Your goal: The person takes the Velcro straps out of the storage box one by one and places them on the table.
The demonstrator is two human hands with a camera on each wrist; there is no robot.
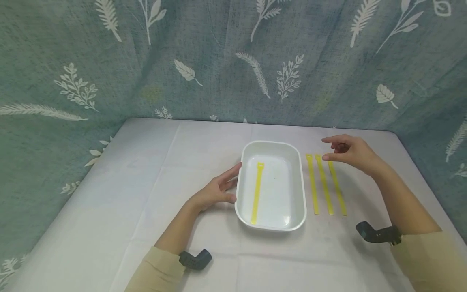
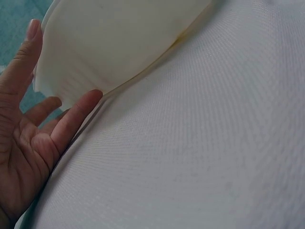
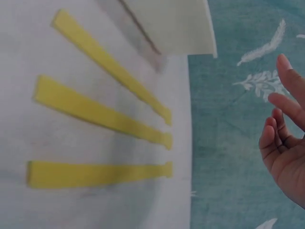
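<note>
A white rectangular tray (image 1: 282, 186) with rounded corners stands on the table. One flat yellow cable tie (image 1: 257, 194), slotted at its far end, lies lengthwise in its left half. My left hand (image 1: 214, 192) is at the tray's left wall, fingers and thumb spread with their tips against it. Right of the tray lie three more ties side by side: a left one (image 1: 313, 186), a middle one (image 1: 324, 186) and a right one (image 1: 338, 190). Above their slotted ends hovers my right hand (image 1: 352, 153), thumb and index finger apart, holding nothing; it overlaps the right tie's head.
A white cloth (image 1: 146, 227) covers the table. Behind its far edge hangs a green-blue curtain (image 1: 219, 73) with white leaf prints. Each wrist carries a dark camera, one on the left (image 1: 196, 259) and one on the right (image 1: 378, 234).
</note>
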